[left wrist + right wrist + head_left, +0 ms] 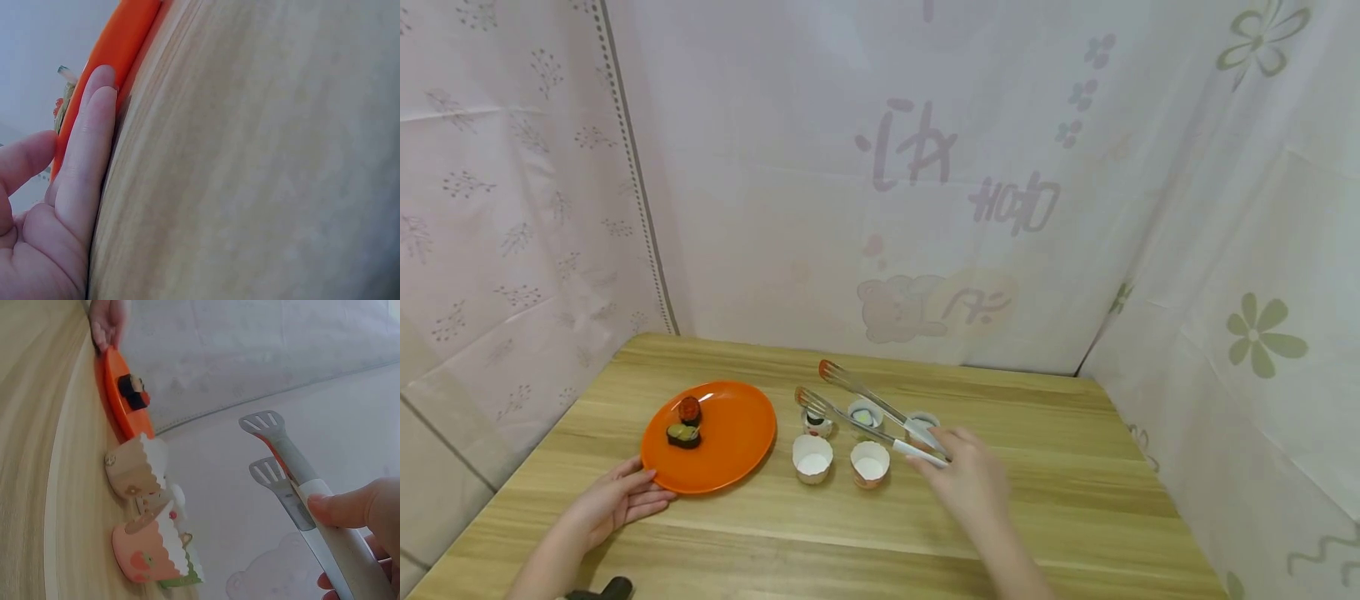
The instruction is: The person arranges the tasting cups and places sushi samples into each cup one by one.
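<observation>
My left hand [617, 504] holds the near-left rim of an orange plate [730, 450], thumb at the upper edge and straight fingers [94, 125] along the underside. Two sushi pieces sit on the plate's left part: one with orange roe [689, 408], one with a greenish topping [683, 434]. My right hand [966, 475] grips steel tongs [880, 417] by their white handles. The slotted tong heads [265, 444] are spread apart with nothing visible between them, above several paper baking cups [812, 461]. The back middle cup [867, 412] contains something pale and yellowish.
The cups stand in two rows right of the plate on a wooden table [820, 542]. A front right cup [870, 467] is pink outside. Patterned cloth [775, 208] hangs behind and at both sides. A dark object [613, 587] shows at the bottom left.
</observation>
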`<state>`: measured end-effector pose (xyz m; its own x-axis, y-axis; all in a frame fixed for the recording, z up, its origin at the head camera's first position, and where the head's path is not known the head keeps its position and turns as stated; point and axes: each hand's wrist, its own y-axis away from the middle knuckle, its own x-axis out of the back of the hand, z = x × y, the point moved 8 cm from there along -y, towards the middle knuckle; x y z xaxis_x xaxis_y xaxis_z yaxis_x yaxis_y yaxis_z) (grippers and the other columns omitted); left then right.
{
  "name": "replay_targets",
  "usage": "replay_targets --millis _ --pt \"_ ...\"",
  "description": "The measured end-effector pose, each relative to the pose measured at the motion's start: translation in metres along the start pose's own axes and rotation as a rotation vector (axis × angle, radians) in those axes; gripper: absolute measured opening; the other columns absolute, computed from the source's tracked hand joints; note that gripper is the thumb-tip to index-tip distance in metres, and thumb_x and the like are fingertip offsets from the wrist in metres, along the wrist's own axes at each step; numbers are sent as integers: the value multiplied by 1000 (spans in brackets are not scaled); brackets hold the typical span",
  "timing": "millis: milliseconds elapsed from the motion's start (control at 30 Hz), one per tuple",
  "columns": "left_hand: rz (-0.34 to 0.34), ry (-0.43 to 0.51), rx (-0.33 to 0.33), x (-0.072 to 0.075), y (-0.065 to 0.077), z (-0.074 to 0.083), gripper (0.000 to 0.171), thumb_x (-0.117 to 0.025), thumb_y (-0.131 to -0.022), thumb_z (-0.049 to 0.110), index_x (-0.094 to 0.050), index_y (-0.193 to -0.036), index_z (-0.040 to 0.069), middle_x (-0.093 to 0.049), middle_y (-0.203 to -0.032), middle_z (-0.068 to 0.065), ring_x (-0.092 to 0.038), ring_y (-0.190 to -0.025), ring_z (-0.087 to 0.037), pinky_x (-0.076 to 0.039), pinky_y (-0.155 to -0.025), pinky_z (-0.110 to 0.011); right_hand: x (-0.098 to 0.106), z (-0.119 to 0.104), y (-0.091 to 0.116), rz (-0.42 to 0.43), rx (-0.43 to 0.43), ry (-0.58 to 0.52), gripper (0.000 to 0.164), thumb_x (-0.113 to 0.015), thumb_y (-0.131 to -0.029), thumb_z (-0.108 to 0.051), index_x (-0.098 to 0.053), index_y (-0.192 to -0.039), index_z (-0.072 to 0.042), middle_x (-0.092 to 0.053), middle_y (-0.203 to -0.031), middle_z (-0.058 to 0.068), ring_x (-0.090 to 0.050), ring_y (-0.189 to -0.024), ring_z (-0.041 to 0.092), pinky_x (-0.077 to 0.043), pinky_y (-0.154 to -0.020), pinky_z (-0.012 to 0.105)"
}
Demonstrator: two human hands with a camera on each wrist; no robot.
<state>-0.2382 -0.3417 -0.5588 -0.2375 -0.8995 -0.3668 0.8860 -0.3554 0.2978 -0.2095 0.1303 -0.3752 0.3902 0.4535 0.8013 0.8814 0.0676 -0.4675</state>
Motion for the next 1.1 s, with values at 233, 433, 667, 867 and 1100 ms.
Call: replay_targets --millis 233,433,667,867,1100 --pt "-3 -6 -4 0 0 2 73 -37 -106 15 23 -146 3 -67 -106 -17 -65 -101 -28 -49 -94 -44 -4 -13 -1 6 15 -13 47 -85 -68 -43 -75 -103 -14 -65 -88 -4 -52 -62 7 -41 -46 21" --pt "6 -9 -3 0 0 2 73 -37 -106 15 21 -147 2 -67 -106 -17 -65 -100 -29 -49 -93 -45 -11 -25 -2 -7 44 -4 51 -85 -67 -45 -75 -104 -12 -64 -89 -4 -49 -60 6 -39 -44 19" --pt "1 -8 -5 -4 2 2 73 -37 -106 15 22 -146 1 -67 -106 -17 -65 -100 -29 -49 -93 -45 -23 -38 -2 -36 68 -10 51 -83 -68 -47 -74 -105 -13 -63 -89 -6 -52 -66 8 -37 -45 19" --pt "-9 -4 -6 -4 3 2 73 -36 -106 14 23 -146 0 -67 -105 -17 -65 -100 -29 -49 -93 -45 -32 -44 -1 -63 54 -42 47 -83 -69 -46 -75 -101 -12 -66 -97 -4 -60 -80 15 -45 -55 25" --pt "-18 -1 -4 -3 3 2 72 -35 -106 14 24 -145 -1 -67 -106 -16 -65 -101 -29 -49 -93 -45 -43 -53 -2 -109 57 -33 48 -81 -70 -48 -74 -103 -14 -67 -99 -5 -61 -84 15 -49 -61 32"
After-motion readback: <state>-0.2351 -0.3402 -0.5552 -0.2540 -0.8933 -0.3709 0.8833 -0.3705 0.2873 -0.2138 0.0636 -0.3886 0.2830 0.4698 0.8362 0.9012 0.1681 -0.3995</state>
